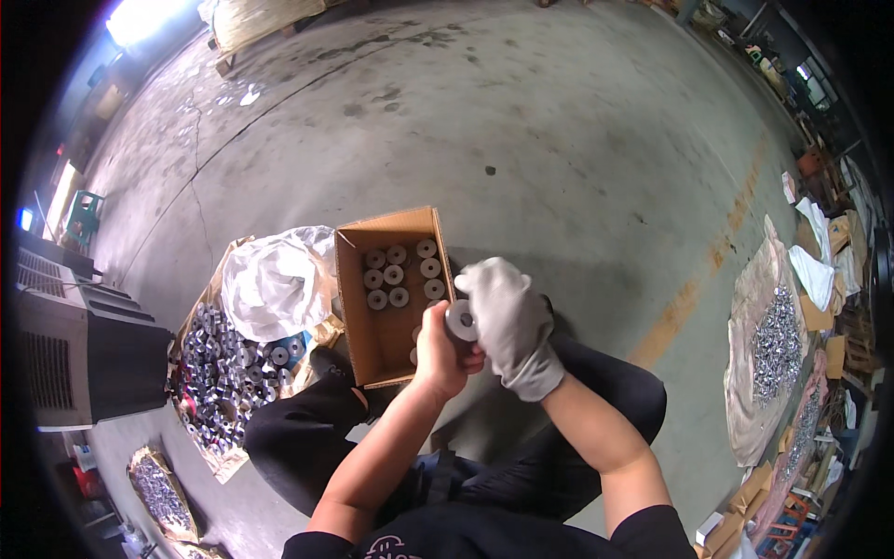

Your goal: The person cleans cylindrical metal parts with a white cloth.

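Observation:
My bare left hand [436,359] is closed around a thick grey metal ring [453,321] with a round hole through its middle. Beside it, my right hand [510,321] wears a light grey glove. Its fingers are curled in against the ring's right side, and whatever they grip is hidden. Just left of my hands stands an open cardboard box [372,345]. Several similar metal rings [393,275] lie in it in short rows, mostly toward the far end and along the right wall. My left wrist partly covers the box's near right corner.
Left of the box, a heap of loose metal rings [223,363] lies on a sheet, with a white plastic bag [279,284] on top. A grey and black machine [102,359] stands farther left. At right, small metal parts [778,345] lie on another sheet.

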The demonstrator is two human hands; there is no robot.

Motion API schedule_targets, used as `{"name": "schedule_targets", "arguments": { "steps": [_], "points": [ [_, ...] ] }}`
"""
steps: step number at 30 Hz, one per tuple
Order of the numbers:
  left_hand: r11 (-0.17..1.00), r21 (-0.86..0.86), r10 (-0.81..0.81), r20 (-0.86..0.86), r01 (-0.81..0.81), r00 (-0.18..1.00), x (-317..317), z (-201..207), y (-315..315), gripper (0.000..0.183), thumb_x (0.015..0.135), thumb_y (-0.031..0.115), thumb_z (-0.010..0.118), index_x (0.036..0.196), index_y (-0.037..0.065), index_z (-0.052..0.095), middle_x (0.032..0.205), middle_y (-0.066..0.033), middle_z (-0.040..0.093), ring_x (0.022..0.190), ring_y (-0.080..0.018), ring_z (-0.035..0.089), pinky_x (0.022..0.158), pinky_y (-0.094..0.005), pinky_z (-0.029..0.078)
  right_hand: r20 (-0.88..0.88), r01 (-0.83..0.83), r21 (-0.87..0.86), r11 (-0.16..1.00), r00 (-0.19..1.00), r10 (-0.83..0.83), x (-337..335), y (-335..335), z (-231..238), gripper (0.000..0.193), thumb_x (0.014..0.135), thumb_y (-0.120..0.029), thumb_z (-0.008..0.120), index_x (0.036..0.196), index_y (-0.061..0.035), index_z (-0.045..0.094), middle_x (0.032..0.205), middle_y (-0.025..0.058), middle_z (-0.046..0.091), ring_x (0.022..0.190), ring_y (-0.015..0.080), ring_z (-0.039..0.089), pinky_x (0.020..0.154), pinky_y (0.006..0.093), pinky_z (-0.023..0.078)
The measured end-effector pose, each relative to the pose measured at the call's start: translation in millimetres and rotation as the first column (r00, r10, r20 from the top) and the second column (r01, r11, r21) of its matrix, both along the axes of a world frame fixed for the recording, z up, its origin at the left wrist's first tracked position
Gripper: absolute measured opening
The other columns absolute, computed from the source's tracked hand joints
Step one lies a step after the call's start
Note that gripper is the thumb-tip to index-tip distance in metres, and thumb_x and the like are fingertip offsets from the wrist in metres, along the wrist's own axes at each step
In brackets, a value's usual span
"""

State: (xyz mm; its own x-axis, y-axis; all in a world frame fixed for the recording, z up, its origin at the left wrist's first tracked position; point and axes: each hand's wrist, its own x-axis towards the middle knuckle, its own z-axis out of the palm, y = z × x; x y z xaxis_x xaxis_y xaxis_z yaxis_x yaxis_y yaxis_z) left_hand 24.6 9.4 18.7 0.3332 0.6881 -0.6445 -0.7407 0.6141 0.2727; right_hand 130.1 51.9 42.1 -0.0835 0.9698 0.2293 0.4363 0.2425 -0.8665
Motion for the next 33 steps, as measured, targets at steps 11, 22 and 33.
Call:
{"name": "schedule_targets", "arguments": {
  "steps": [11,22,33],
  "points": [
    [0.771,0.568,0.322,-0.739,0.289,0.592,22.6,-29.3,-14.7,0.051,0.089,0.054,0.034,0.084,0.007,0.054,0.057,-0.0033,0.049,0.04,-0.0096,0.041,0.036,-0.0232,0.029,0.765,-0.298,0.143,0.944,0.638,0.085,13.0,30.4,-34.8,0.012,0.073,-0.019,0.057,0.081,-0.0117,0.051,0.076,0.0061,0.055,0.071,0.0209,0.057,0.061,0.0317,0.048],
    [0.93,0.366,0.162,-0.459,0.02,0.873,3.6,-49.2,-3.8,0.037,0.095,0.031,0.041,0.121,0.007,0.05,0.117,-0.0079,0.056,0.107,-0.0166,0.052,0.095,-0.0325,0.039,0.69,-0.31,0.284,0.907,0.724,0.032,5.3,-3.3,-21.1,0.015,0.075,-0.022,0.057,0.082,-0.0091,0.052,0.077,0.0082,0.053,0.077,0.0244,0.054,0.07,0.0338,0.045],
    [0.913,0.361,-0.214,0.032,0.189,0.976,-8.2,-1.9,0.1,0.057,0.088,0.054,0.026,0.087,0.004,0.054,0.052,-0.0042,0.042,0.04,-0.0113,0.031,0.037,-0.0242,0.021,0.179,-0.2,0.146,0.969,0.968,0.173,25.9,26.6,-22.6,0.029,0.059,-0.01,0.068,0.077,-0.004,0.046,0.069,0.0097,0.047,0.059,0.0234,0.052,0.05,0.0325,0.045]
  ]
}}
